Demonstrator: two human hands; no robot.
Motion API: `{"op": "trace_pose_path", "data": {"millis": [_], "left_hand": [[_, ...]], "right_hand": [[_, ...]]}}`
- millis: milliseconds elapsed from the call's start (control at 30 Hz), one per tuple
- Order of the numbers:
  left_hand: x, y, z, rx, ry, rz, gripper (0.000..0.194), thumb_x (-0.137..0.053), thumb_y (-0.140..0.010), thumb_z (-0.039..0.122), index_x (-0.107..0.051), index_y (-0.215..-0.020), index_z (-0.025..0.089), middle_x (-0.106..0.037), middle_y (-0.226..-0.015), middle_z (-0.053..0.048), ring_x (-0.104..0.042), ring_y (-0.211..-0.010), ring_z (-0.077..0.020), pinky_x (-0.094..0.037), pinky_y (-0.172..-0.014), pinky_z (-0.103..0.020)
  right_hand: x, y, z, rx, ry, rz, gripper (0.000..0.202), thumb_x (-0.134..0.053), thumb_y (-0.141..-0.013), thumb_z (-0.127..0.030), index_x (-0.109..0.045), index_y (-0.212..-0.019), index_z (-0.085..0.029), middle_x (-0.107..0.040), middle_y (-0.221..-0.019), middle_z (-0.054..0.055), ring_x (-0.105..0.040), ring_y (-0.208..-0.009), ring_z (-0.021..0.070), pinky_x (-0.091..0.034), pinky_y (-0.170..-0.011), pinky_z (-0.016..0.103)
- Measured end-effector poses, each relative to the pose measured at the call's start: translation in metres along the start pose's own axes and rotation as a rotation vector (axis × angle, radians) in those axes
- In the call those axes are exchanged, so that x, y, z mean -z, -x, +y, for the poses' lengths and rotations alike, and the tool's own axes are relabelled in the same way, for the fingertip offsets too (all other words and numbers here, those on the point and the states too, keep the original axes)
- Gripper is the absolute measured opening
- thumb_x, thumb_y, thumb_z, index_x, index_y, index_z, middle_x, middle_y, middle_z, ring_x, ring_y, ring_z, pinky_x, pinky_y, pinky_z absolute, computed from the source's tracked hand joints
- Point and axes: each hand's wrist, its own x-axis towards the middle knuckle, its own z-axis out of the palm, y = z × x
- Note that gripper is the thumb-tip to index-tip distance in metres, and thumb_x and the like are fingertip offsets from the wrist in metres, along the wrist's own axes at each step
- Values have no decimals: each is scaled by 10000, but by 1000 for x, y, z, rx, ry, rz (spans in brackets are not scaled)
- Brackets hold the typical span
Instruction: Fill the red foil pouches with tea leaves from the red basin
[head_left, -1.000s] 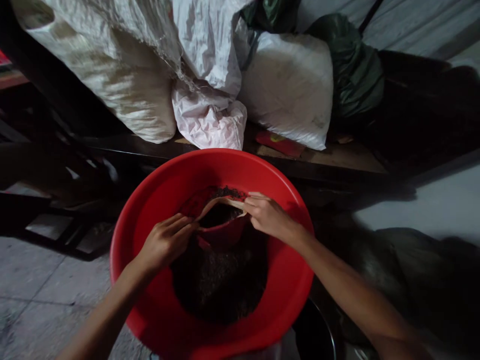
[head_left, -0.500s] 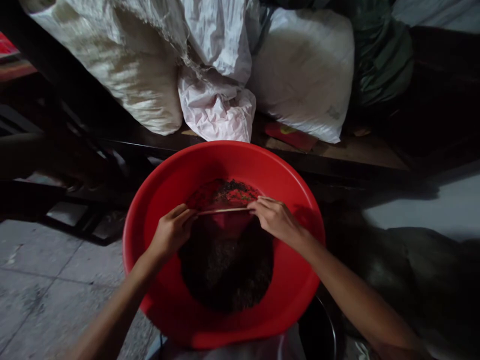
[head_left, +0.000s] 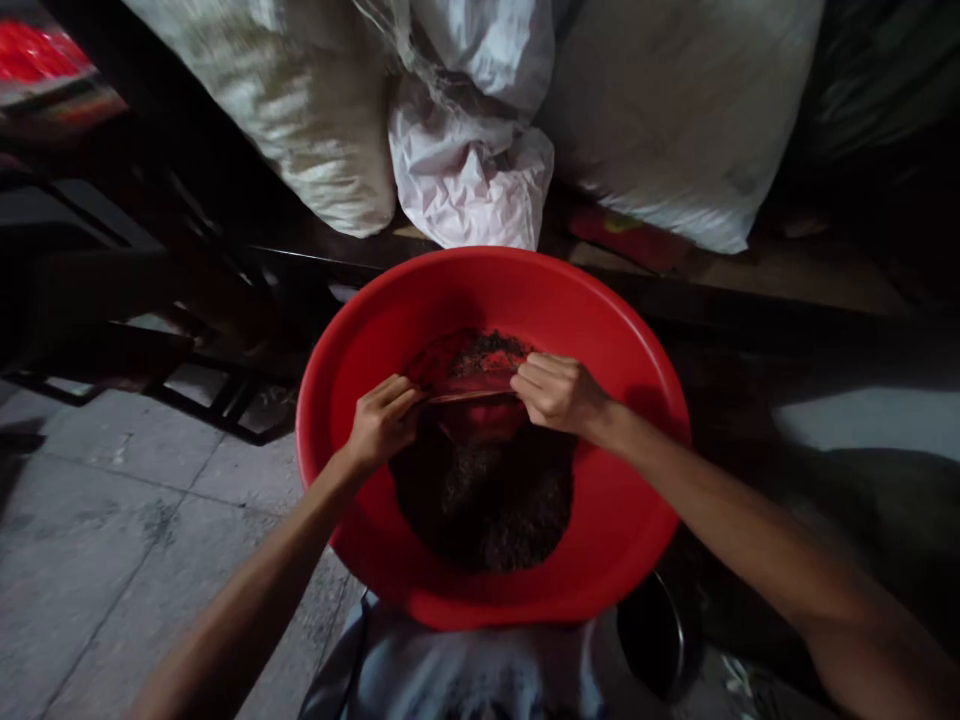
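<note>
Gripping a dim reddish bag (head_left: 484, 422), left hand (head_left: 385, 420) and right hand (head_left: 559, 393) hide its corners.

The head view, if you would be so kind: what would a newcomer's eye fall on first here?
Most likely the large, bright red basin in the middle, with dark loose material at its bottom. Next, just above that material, the left hand and right hand hold a small reddish pouch by its top edge. Behind the basin, pale sacks stand out against the dark surroundings.
</note>
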Motion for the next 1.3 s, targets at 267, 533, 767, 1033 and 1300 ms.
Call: {"op": "trace_pose_path", "data": {"millis": [267, 533, 767, 1033, 1300], "left_hand": [[-4, -20, 16, -99, 58, -80, 95, -603, -954, 89, -664, -960, 162, -594, -776, -22, -494, -686, -143, -443, -627, -267], [-6, -2, 22, 113, 132, 28, 24, -680, -965, 191, -701, -970, 181, -701, -858, -19, -671, -754, -107, -542, -700, -205], [-8, 5, 25, 225, 57, 117, 61, -675, -927, 92, -672, -911, 152, -674, -792, -15, -630, -678, -95, -501, -642, -192], [-7, -1, 29, 194, -35, 72, 132, -601, -956, 97, -701, -914, 171, -658, -756, -18, -597, -671, -123, -480, -635, -235], [26, 4, 20, 203, -192, -226, 150, -549, -1022, 186, -689, -968, 176, -672, -801, -27, -628, -723, -148, -463, -628, -263]], "right_hand": [[18, -40, -31, -20, -62, -170, 174, -633, -981, -225, -677, -1121, -132, -691, -1034, 97, -560, -988, 244, -417, -853, 375], [-8, -29, -32, -23, -23, -44, 240, -498, -990, -60, -645, -830, -163, -642, -828, 49, -510, -815, 200, -359, -744, 356], [-4, -48, -34, -70, -183, -136, 105, -645, -1001, -273, -690, -1009, -178, -690, -979, 55, -549, -956, 218, -371, -796, 348], [-17, -64, -43, -52, -279, -161, 176, -571, -942, -70, -690, -856, -167, -674, -883, 24, -564, -796, 158, -373, -713, 311], [3, -75, -25, -117, -241, -457, 182, -687, -986, -349, -722, -1047, -182, -707, -1047, 56, -594, -970, 198, -367, -729, 313]]}}
